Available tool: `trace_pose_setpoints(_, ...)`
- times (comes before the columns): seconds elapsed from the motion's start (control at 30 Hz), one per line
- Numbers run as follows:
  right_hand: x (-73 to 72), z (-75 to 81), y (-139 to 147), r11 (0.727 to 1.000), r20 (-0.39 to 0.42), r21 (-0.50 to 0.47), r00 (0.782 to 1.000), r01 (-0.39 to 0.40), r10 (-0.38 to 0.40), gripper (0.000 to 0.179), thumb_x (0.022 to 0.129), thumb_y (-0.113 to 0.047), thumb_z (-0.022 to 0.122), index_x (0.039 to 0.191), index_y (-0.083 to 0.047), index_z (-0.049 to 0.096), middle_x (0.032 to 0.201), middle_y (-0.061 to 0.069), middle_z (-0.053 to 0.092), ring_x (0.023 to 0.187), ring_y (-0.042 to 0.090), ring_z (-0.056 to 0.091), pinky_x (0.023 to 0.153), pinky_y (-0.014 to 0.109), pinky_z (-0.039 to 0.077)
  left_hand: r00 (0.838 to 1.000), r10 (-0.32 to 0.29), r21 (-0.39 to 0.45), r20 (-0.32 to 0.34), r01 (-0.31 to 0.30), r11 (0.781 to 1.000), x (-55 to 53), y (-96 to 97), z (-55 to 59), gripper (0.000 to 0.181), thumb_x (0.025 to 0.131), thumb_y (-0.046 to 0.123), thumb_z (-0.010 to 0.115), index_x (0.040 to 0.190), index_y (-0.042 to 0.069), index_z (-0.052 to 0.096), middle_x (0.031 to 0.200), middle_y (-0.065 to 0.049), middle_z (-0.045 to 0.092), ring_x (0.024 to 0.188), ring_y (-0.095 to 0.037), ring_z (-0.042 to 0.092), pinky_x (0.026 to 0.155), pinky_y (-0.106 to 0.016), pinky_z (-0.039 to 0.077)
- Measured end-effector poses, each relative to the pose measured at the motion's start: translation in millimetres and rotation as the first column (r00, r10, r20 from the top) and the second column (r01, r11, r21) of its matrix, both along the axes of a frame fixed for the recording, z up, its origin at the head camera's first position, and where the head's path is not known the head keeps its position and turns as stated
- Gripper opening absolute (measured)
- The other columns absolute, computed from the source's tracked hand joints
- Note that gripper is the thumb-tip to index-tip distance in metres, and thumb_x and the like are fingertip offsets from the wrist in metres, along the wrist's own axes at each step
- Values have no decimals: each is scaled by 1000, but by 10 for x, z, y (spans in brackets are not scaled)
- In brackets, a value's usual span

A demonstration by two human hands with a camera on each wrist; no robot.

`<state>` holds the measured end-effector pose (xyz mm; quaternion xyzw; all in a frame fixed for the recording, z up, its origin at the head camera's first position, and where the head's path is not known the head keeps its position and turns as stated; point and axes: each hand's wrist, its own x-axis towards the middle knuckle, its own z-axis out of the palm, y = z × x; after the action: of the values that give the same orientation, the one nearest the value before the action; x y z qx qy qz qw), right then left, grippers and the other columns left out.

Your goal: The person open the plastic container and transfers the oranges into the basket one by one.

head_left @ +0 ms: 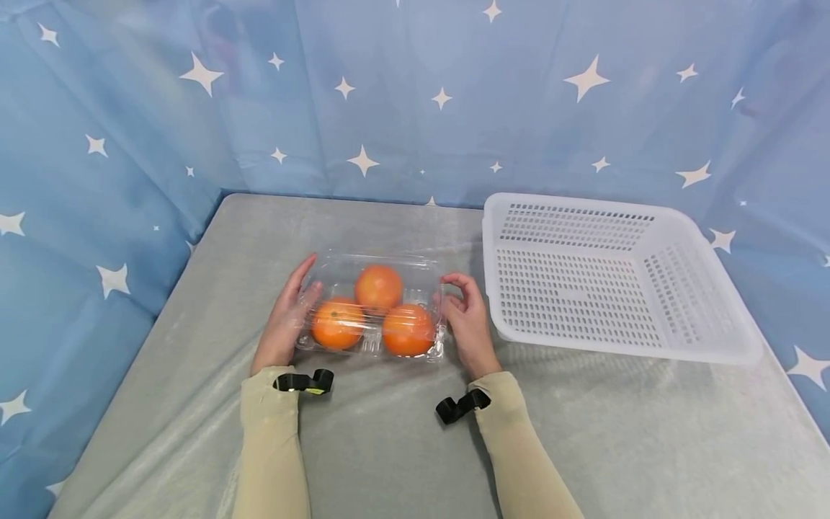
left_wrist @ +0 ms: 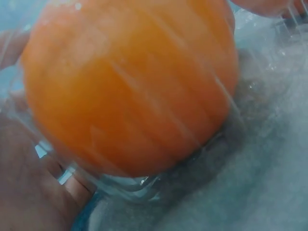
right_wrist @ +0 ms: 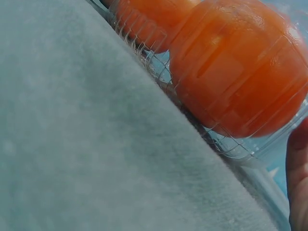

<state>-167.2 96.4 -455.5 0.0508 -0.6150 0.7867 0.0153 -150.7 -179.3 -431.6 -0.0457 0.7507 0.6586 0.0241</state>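
A clear plastic clamshell box (head_left: 415,270) lies across the middle of the table in the head view, its lid over three oranges. One orange (head_left: 379,288) is at the back; the other two, a left orange (head_left: 338,324) and a right orange (head_left: 408,330), lie in front. My left hand (head_left: 285,317) holds the box's left end, the thumb on the near side of the fingers. At the right end, my right hand (head_left: 468,317) grips the edge with bent fingers. The left wrist view shows an orange (left_wrist: 134,91) close up through the plastic; a right finger (right_wrist: 298,168) borders the box in the right wrist view.
A white perforated plastic basket (head_left: 573,292) stands to the right of the box, close beyond my right hand. Grey cloth (head_left: 376,447) covers the table. A blue star-patterned curtain (head_left: 402,130) hangs along the back and sides.
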Motion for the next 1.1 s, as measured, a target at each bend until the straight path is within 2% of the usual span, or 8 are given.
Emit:
trace_pose_setpoints(0.1, 7, 2, -4, 1000, 4, 6, 1000, 10, -10, 35, 81, 9, 47, 113, -5, 47, 117, 9, 45, 73, 14, 54, 68, 22, 47, 1000, -1, 1, -3, 1, 1000, 2, 6, 2, 57, 82, 52, 54, 134, 44, 31, 141, 22, 21, 133, -14, 14, 105, -51, 11)
trace_pose_setpoints(0.17, 11, 4, -8, 1000, -5, 18, 1000, 17, -17, 32, 83, 7, 49, 112, -4, 46, 117, 15, 45, 76, 18, 53, 69, 23, 46, 1000, -2, -5, -5, 2, 1000, -1, 9, 1, 57, 82, 52, 53, 133, 45, 31, 141, 22, 21, 133, -14, 15, 105, -50, 12)
trace_pose_setpoints(0.3, 2, 4, -12, 998, -34, 48, 999, 41, -39, 30, 84, -2, 57, 112, -4, 46, 118, 21, 43, 95, 24, 49, 76, 27, 45, 1000, 0, -14, -13, 0, 1000, -13, 7, -9, 56, 82, 52, 53, 133, 46, 31, 140, 23, 22, 132, -12, 17, 105, -49, 12)
trace_pose_setpoints(0.43, -22, -2, -13, 997, -86, 64, 996, 45, -39, 32, 84, -6, 60, 113, -2, 46, 130, 11, 41, 119, 21, 40, 93, 33, 38, 999, 1, -7, -38, -1, 1000, -20, 2, -18, 55, 84, 49, 53, 134, 44, 32, 140, 22, 23, 132, -12, 18, 105, -48, 13)
trace_pose_setpoints(0.53, -33, 0, -10, 998, -130, 59, 991, 25, -17, 32, 86, -4, 57, 115, 1, 44, 138, 4, 37, 126, 17, 33, 100, 36, 31, 999, 3, -6, -49, -3, 1000, -22, 6, -18, 54, 84, 49, 52, 134, 43, 32, 140, 21, 23, 131, -12, 19, 105, -48, 13)
trace_pose_setpoints(0.83, -14, 24, -10, 999, -125, -15, 991, -50, 48, 37, 86, -7, 57, 118, 1, 40, 140, 4, 35, 127, 17, 34, 101, 32, 31, 1000, -4, 8, -14, 4, 1000, -17, 19, 13, 57, 83, 53, 51, 135, 44, 29, 140, 23, 22, 130, -9, 24, 105, -49, 14)
trace_pose_setpoints(0.9, -13, 20, -7, 998, -129, -19, 990, -61, 58, 40, 87, -8, 57, 122, 1, 39, 140, 5, 34, 126, 19, 35, 101, 34, 31, 1000, -14, 41, -27, 15, 999, -13, 21, 14, 59, 84, 51, 52, 136, 41, 29, 141, 22, 23, 129, -10, 25, 105, -49, 14)
trace_pose_setpoints(1.1, -24, 7, -3, 992, -128, -94, 989, -83, 71, 46, 88, -9, 56, 126, 1, 32, 140, 11, 32, 124, 24, 37, 100, 44, 31, 999, -18, 124, -39, 23, 992, 59, 78, 131, 60, 86, 48, 51, 136, 27, 25, 143, 14, 24, 128, -14, 29, 104, -49, 16)
